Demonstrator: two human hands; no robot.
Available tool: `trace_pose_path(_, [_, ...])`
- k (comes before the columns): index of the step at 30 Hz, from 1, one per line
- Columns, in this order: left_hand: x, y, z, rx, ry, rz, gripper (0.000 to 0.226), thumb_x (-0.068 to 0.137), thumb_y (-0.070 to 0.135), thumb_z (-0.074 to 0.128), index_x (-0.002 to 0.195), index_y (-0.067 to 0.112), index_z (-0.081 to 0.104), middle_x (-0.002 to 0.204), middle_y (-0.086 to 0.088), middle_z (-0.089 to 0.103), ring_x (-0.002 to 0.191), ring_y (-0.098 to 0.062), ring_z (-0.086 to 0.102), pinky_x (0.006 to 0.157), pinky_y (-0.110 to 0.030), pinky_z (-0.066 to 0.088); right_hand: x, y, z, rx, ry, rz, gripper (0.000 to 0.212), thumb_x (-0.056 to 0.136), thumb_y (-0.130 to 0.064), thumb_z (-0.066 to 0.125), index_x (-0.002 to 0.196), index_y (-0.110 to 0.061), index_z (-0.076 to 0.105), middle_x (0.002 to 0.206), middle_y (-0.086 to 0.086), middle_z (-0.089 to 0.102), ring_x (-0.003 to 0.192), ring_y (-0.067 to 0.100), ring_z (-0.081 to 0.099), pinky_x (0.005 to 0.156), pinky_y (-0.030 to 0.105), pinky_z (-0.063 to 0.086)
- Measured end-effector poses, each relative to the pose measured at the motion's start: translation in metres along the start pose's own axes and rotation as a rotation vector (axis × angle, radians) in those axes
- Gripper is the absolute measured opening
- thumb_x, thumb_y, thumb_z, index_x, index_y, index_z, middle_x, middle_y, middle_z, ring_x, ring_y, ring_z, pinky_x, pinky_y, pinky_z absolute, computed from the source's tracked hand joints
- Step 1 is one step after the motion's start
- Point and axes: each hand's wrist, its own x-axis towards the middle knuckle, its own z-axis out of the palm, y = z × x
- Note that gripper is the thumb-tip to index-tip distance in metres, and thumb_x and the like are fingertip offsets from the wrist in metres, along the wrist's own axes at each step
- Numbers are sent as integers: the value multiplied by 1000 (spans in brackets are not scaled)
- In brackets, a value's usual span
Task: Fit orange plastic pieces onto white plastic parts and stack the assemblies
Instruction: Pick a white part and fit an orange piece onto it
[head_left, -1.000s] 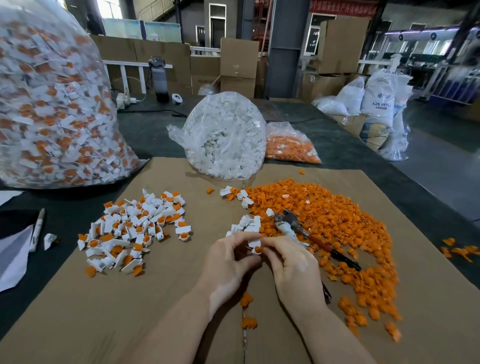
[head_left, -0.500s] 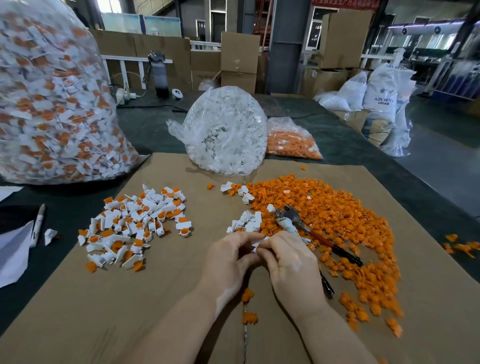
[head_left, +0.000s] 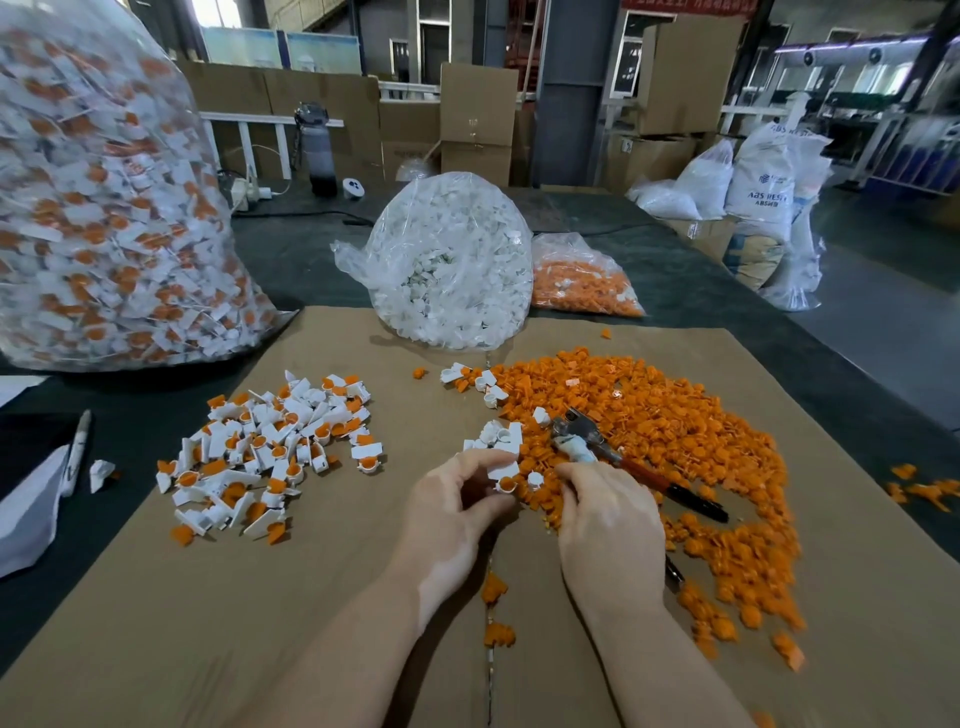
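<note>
Brown cardboard sheet (head_left: 322, 613) covers the dark counter (head_left: 675, 280) in a warehouse stacked with boxes. At centre, the left hand (head_left: 457, 514) pinches a white plastic part (head_left: 503, 474) between thumb and curled fingers. Just beside it, the right hand (head_left: 608, 525) has its fingers curled down at the near edge of the loose orange pieces (head_left: 665, 431); whether it holds 1 cannot be told. Finished assemblies (head_left: 270, 447) lie heaped to the left. Pliers (head_left: 613, 457) rest on the orange pile. Behind stand 3 clear bags: assemblies (head_left: 104, 208), white parts (head_left: 452, 265), orange pieces (head_left: 582, 286).
</note>
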Motion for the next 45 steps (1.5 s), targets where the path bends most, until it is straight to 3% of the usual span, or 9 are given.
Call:
trace_pose_path(3, [1,-2,1,36,52,8,34,85,7,65,102,36,58,96,12,61,86,3,55,71,1,36,1,1,3,-104,8,-8,23,63,5,81,81,-7,72,77,8,69,70,28,65,63,38,50])
trace_pose_path(7, [9,-12,-13,265,176,-18,22,89,13,59,107,24,65,96,7,52,85,-3,48,71,-6,33,2,-1,5,-69,-13,-90,14,72,-13,79,85,-13,73,82,3,66,75,24,61,65,38,46])
trace_pose_path(14, [19,-32,-53,590,329,-152,28,88,4,58,113,13,67,119,-7,46,116,-21,43,99,-27,38,2,-4,6,-135,-108,-119,23,65,-26,84,83,-15,74,82,3,64,76,23,61,66,40,45])
trace_pose_path(18, [15,-28,-47,640,400,-111,32,86,9,62,117,19,63,121,-4,46,120,-22,33,102,-33,30,2,-5,5,-108,-100,-141,20,64,-22,85,79,-16,73,77,0,65,76,22,61,66,41,45])
trace_pose_path(22, [11,-18,-29,501,275,34,22,86,10,64,104,22,67,100,10,46,105,-11,41,84,-12,26,1,-4,6,-7,-101,-152,14,69,-13,82,78,-18,72,77,-5,66,76,20,61,77,39,38])
trace_pose_path(28, [15,-7,-5,470,55,132,19,89,18,62,103,28,69,90,16,46,98,-5,42,74,-12,27,1,-2,2,95,-84,-97,19,70,-3,79,79,-18,71,76,-8,67,75,17,61,79,32,27])
trace_pose_path(34, [19,-3,9,573,-114,200,33,85,37,64,119,35,61,96,11,42,98,-6,36,77,-12,27,2,0,2,73,-42,-61,27,67,2,80,86,-15,73,75,-6,69,72,18,62,74,35,39])
trace_pose_path(41, [15,-11,10,464,-45,208,14,83,28,68,92,20,62,87,11,46,81,-4,45,66,-6,32,2,-2,0,173,-78,-77,32,66,8,79,93,-7,72,85,2,71,78,17,68,69,26,53])
trace_pose_path(45, [11,-10,8,363,12,220,24,88,23,63,112,28,61,91,12,51,80,2,47,69,0,33,3,-4,-5,245,-132,-43,34,78,11,67,109,-3,68,98,7,64,86,15,64,77,20,51])
